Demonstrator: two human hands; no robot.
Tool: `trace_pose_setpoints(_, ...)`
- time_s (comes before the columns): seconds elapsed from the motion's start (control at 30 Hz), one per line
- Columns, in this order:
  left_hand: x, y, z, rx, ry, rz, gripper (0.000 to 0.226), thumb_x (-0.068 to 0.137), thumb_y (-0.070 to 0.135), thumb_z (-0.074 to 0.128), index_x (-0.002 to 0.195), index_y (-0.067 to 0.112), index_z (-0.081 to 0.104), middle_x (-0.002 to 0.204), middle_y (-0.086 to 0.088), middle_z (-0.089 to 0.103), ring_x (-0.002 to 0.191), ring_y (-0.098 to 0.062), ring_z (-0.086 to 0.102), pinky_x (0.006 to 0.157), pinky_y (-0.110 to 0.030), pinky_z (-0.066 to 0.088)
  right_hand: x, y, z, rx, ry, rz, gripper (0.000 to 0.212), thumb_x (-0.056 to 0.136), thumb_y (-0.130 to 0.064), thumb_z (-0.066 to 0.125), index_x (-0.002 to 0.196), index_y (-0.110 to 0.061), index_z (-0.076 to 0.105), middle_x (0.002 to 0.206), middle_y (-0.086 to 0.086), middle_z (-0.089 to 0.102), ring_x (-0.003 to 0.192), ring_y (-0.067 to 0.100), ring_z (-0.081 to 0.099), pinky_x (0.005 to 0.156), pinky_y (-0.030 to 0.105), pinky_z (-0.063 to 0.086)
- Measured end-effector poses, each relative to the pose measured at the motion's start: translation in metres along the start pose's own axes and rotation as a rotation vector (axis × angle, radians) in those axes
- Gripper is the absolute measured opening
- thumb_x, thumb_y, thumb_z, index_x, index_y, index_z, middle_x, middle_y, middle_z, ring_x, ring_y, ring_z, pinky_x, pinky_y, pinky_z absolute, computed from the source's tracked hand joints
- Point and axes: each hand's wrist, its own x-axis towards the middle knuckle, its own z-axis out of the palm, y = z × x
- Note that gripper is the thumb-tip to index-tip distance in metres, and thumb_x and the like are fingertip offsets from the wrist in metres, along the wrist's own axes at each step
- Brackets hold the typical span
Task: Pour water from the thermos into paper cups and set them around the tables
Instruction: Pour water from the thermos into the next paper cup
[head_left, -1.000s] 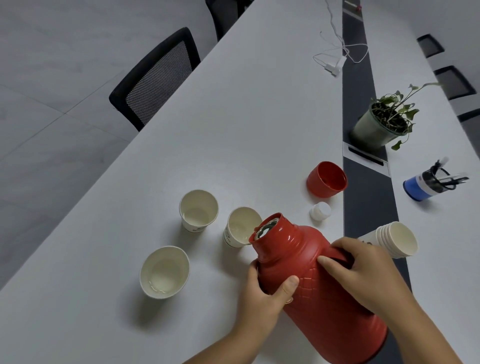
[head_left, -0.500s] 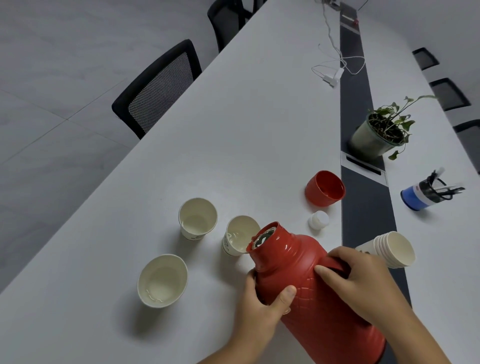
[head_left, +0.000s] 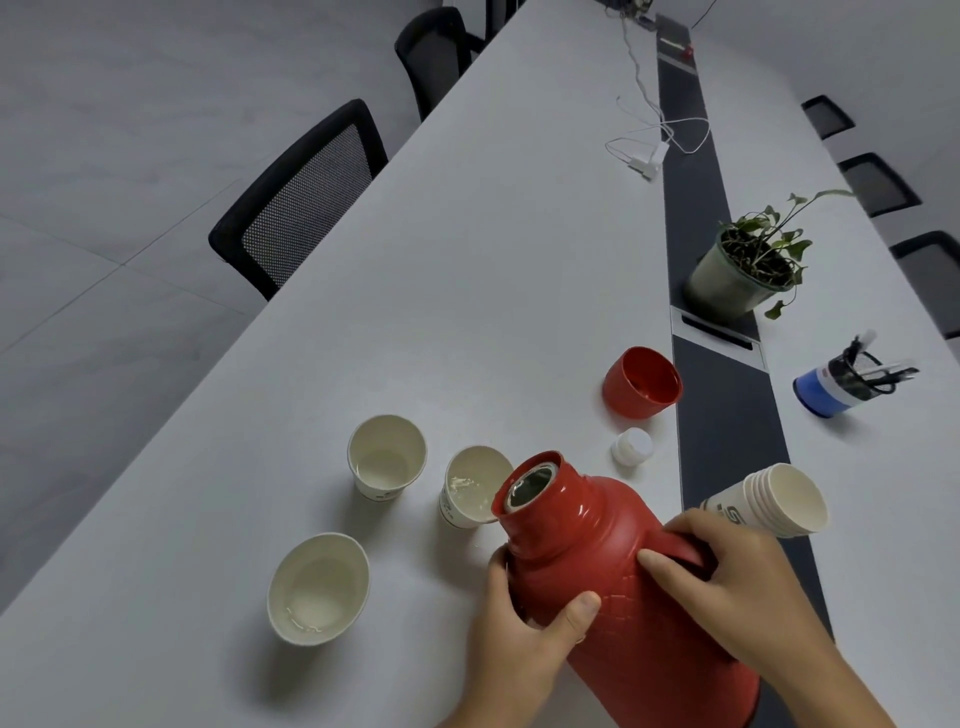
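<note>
White bench (head_left: 467, 291) carries three paper cups. Red thermos (head_left: 613, 566) tilted, open mouth over middle cup (head_left: 470, 488). Left hand (head_left: 524, 639) fingers wrap thermos body; right hand (head_left: 727, 582) fingers grasp handle. Cup stack (head_left: 769, 501) lies just beside right hand.

Only the person's two hands and forearms show, coming in from the bottom edge at about 6 o'clock. The left hand (head_left: 524, 631) and the right hand (head_left: 737, 582) are both bare: no gloves and no watch. Something small glints at the base of a left finger, just under the thumb; it may be a ring, though it is too small to be sure. The fingernails are short and unpainted, the left thumbnail plainest to see. Both forearms are bare as far as the frame's lower edge, with no sleeve or cuff showing. The right forearm runs off toward 5 o'clock.
</note>
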Motion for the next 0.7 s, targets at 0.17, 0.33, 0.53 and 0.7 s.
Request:
trace_pose_setpoints(0.17,-0.008,0.01,0.004,0.189,0.104,0.082,0.109,0.054,0.053,0.105,0.143,0.059,0.043,0.123,0.037,0.07,0.108,0.012,0.069,0.097,-0.022,0.057,-0.012,0.014,0.002,0.113,0.072,0.087,0.039,0.08,-0.014,0.096,0.081,-0.046,0.073,0.075,-0.02,0.073,0.074,0.005,0.071,0.067,0.036,0.06)
trace_pose_setpoints(0.33,-0.008,0.029,0.016,0.362,0.152,0.155,0.133,0.038,0.061,0.103,0.154,0.064,0.037,0.132,0.043,0.059,0.121,0.008,0.061,0.108,-0.032,0.053,-0.02,0.037,0.008,0.29,0.15,0.11,0.04,0.079,0.004,0.091,0.087,-0.034,0.079,0.083,-0.009,0.078,0.076,0.011,0.073,0.07,0.025,0.059)
trace_pose_setpoints(0.53,0.03,0.065,0.028,0.488,0.026,0.322,0.136,0.046,0.055,0.1,0.157,0.067,0.023,0.146,0.041,0.048,0.134,0.004,0.053,0.117,-0.034,0.045,-0.01,0.065,0.037,0.683,0.375,0.222,0.034,0.086,0.019,0.077,0.087,-0.014,0.08,0.078,0.018,0.071,0.061,0.03,0.068,0.052,0.06,0.062)
trace_pose_setpoints(0.7,0.084,0.097,0.034,0.593,-0.053,0.393,0.13,0.053,0.058,0.098,0.158,0.064,0.021,0.151,0.035,0.044,0.14,-0.005,0.051,0.121,-0.039,0.043,0.033,0.072,0.066,0.871,0.464,0.266,0.022,0.091,0.017,0.072,0.088,-0.005,0.074,0.072,0.03,0.06,0.042,0.049,0.061,0.045,0.068,0.055)
